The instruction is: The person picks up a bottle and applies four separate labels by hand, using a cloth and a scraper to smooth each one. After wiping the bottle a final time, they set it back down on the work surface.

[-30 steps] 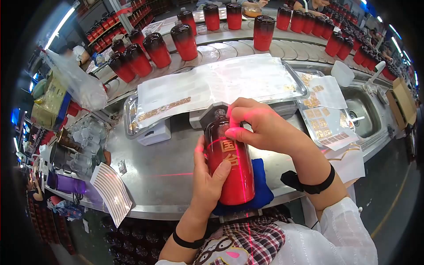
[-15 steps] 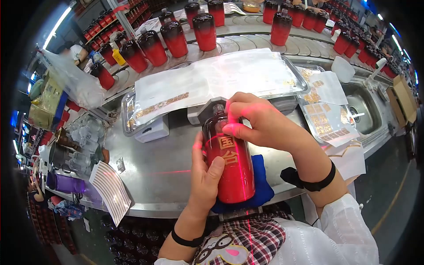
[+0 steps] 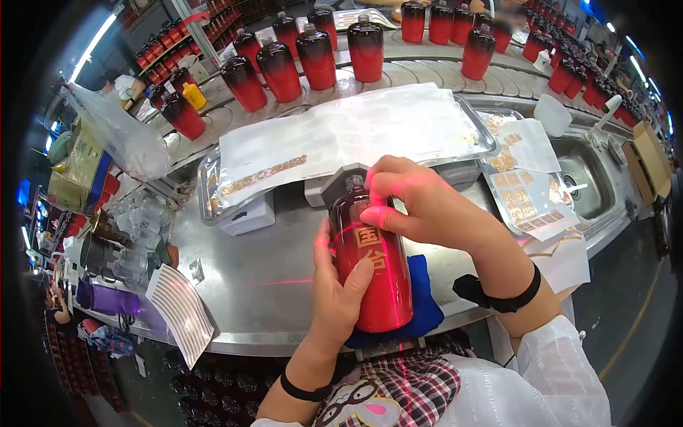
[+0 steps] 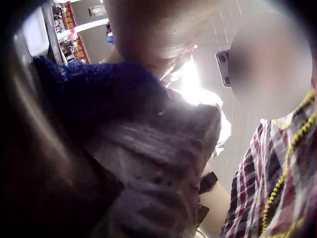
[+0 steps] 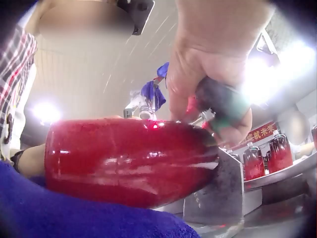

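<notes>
In the head view, a glossy red bottle (image 3: 388, 302) with a dark shoulder and gold characters lies tilted on a blue cloth (image 3: 427, 288). Its neck points away, into a grey angled rest (image 3: 341, 186). My left hand (image 3: 334, 302) grips its left side, thumb across the front beside the lower character. Bent fingers of my right hand (image 3: 423, 203) are at the dark shoulder, thumb and forefinger against the glass. The right wrist view has the bottle side-on, with the right hand over its neck end; I cannot tell whether something small is between those fingers.
Behind the rest, white paper (image 3: 341, 132) with a gold strip covers a metal tray (image 3: 206, 188). Gold decals (image 3: 523, 203) lie on sheets at right, near a sink (image 3: 594, 188). A striped sheet (image 3: 181, 313) hangs over the front edge. Several red bottles (image 3: 366, 53) stand on the conveyor behind.
The left thumb swung off the bottle's front, then came back against it. Both hands otherwise stay in place. Bottles on the conveyor have moved right, and a yellow bottle has come into view.
</notes>
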Tool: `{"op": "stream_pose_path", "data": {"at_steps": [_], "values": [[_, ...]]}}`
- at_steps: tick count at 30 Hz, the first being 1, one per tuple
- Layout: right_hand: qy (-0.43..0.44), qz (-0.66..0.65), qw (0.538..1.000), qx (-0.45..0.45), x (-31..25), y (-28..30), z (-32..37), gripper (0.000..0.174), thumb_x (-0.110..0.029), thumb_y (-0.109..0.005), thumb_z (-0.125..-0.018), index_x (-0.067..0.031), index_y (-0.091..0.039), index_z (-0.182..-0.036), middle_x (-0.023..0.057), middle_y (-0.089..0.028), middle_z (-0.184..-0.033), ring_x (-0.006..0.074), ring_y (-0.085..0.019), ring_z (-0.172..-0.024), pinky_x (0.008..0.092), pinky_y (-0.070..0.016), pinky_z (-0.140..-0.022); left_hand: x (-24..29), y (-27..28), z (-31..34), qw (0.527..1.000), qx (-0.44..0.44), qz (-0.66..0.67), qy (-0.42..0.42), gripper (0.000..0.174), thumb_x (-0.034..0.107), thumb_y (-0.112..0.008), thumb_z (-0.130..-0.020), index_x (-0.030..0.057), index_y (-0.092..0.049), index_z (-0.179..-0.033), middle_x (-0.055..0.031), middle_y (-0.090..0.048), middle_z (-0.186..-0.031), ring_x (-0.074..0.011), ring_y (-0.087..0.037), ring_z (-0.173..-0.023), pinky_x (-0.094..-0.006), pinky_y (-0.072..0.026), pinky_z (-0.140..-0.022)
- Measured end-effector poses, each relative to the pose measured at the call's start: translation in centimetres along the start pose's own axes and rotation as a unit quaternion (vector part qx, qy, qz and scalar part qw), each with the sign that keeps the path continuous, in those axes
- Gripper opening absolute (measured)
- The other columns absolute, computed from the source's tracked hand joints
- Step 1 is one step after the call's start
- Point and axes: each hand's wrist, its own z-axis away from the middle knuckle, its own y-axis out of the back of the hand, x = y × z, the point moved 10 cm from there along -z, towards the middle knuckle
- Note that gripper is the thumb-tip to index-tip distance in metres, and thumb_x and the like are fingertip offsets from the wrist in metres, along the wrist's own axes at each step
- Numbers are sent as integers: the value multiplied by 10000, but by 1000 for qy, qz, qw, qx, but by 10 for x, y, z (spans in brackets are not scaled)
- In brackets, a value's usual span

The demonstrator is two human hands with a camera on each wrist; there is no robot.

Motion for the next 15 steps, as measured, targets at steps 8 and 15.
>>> {"op": "stream_pose_path", "data": {"at_steps": [8,15], "values": [[-37,-2,999,15,2,2,-2,173,-141,-688,-841,3,-599,-877,152,-576,-949,341,-552,-969,407,-466,-846,4,-4,0,1000,-1,1,-3,753,162,-596,-931,-50,-146,-1497,-190,-412,-1397,-229,-499,-1228,-356,-420,-1037],[45,80,979,179,-30,28,30,251,-38,-687,-805,-17,-622,-1046,153,-586,-1046,357,-551,-1036,427,-471,-895,9,5,-6,997,11,73,25,676,186,-543,-979,-49,-166,-1489,-180,-451,-1373,-211,-500,-1221,-346,-416,-1037]]}}
